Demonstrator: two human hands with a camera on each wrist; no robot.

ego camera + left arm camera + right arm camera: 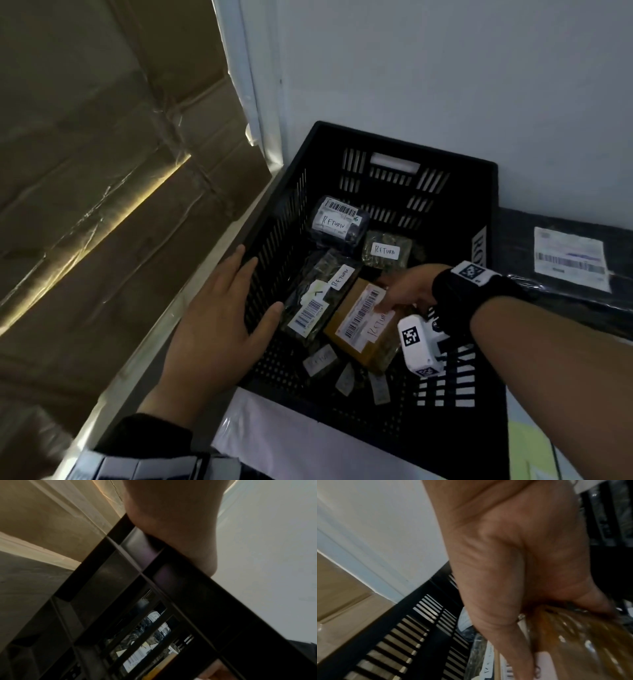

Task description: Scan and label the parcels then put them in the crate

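- We saw the right hand [407, 291] reaching down into the black crate [404, 144], its fingers [518, 649] curled onto the brown parcel [356, 329], thumb on the far edge, holding it.
- That brown parcel lay inside the crate near the front, carrying a barcode label [363, 311] and a handwritten "RETURN" slip [378, 327].
- The left hand [219, 322] rested on the crate's left rim with fingers [239, 270] straight and relaxed, the thumb hooked over the inner side of the wall; it held nothing.
- Just left of the brown parcel lay a dark wrapped parcel [318, 294] with its own barcode and "RETURN" slip.
- Further back in the crate we saw a dark roll-shaped parcel [337, 222] and a small mottled parcel [387, 250], both marked "RETURN".
- Right of the crate, on the desk [534, 431], a dark flat mailer [565, 257] with a white shipping label lay against the wall.
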